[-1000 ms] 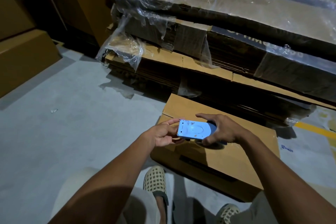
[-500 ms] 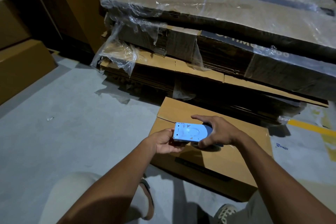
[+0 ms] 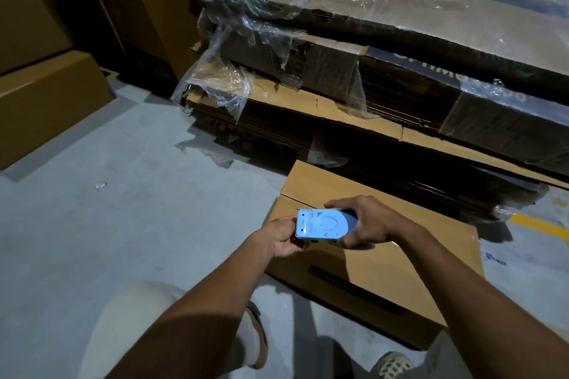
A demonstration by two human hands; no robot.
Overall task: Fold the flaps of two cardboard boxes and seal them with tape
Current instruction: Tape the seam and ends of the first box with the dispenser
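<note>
Fingers (image 3: 340, 203) of your right hand (image 3: 369, 223) are wrapped round the blue tape dispenser (image 3: 323, 224); your left hand (image 3: 281, 237) pinches its toothed end. Grey concrete floor (image 3: 107, 209), dim room, yellow line (image 3: 542, 223) at right. Dispenser is scuffed, held just above the cardboard box (image 3: 385, 255) on the floor. Box flaps are down, seam visible; contents hidden. Behind it, flat cardboard stack (image 3: 400, 77) in torn plastic wrap (image 3: 234, 92).

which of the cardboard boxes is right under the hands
The small box on the floor by the person's feet, flaps folded shut. The boxes at far left sit well away from both hands.
</note>
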